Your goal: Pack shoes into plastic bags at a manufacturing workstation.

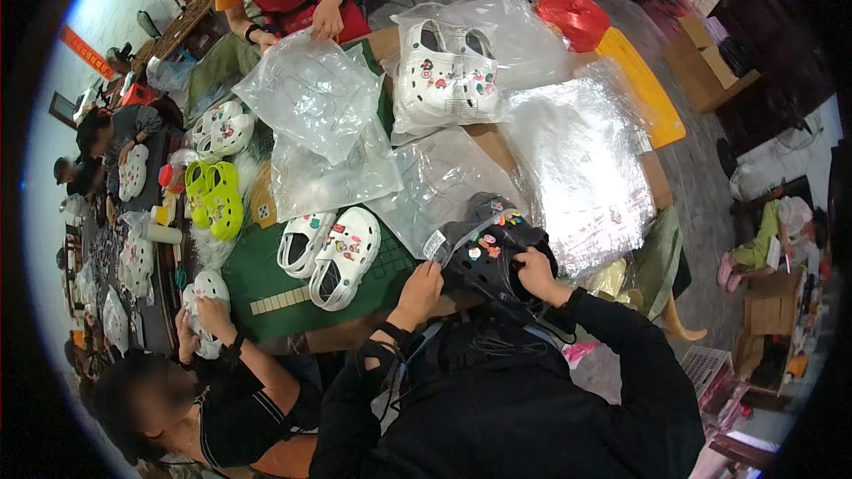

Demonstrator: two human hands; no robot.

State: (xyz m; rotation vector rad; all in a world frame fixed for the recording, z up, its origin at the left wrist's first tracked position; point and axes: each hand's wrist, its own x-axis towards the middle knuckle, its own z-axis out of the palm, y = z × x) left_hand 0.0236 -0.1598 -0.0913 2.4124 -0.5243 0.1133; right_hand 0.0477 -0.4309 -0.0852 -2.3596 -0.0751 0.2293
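With our left hand [421,293] we pinch clear plastic [451,232] by a white label [434,244]. The black clogs [495,254] sit close before us at our right hand [539,276], its fingers curled against them, though what they grip we cannot tell. Beyond, we see a clear bag [406,121] holding charm-studded white clogs [442,82].

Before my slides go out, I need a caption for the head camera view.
Left hand at clear plastic, right hand holding decorated black clogs, a white pair on a green mat.
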